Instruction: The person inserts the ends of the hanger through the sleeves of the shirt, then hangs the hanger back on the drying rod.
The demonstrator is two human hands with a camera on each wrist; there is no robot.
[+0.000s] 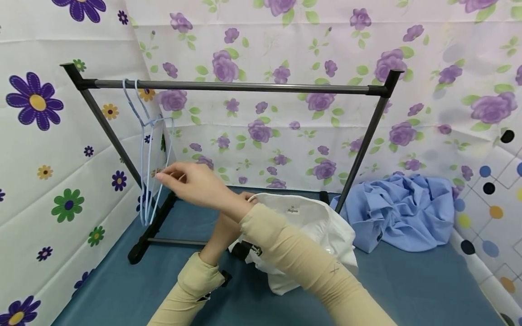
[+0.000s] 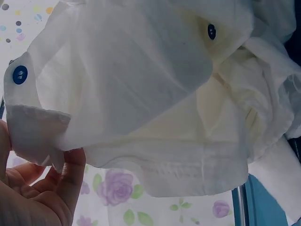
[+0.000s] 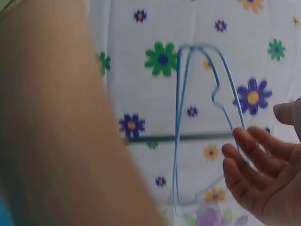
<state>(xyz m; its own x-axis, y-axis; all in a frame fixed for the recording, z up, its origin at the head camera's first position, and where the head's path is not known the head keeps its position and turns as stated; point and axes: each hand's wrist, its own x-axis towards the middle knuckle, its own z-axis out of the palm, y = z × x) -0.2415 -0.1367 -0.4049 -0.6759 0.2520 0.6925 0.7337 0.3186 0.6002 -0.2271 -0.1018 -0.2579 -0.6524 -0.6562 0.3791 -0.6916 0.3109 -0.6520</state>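
Light blue hangers [image 1: 142,181] hang close together at the left end of the rack's rail. My right hand [image 1: 200,184] reaches across my left forearm to just beside them. In the right wrist view its fingers [image 3: 261,160] are spread and loosely bent, with a hanger [image 3: 178,103] right behind their tips. Below it, partly covered by the right arm, my left hand [image 1: 225,226] holds a white shirt [image 1: 303,222]. The left wrist view shows the left thumb and fingers [image 2: 70,176] pinching a corner of the shirt [image 2: 127,84] by a dark blue button [image 2: 20,75].
The black and grey garment rack [image 1: 244,87] stands on a blue-green surface [image 1: 428,285]. A crumpled blue cloth garment [image 1: 403,213] lies at the right, by the rack's right leg [image 1: 364,149]. Flower-patterned sheets [image 1: 269,50] hang behind and at the left.
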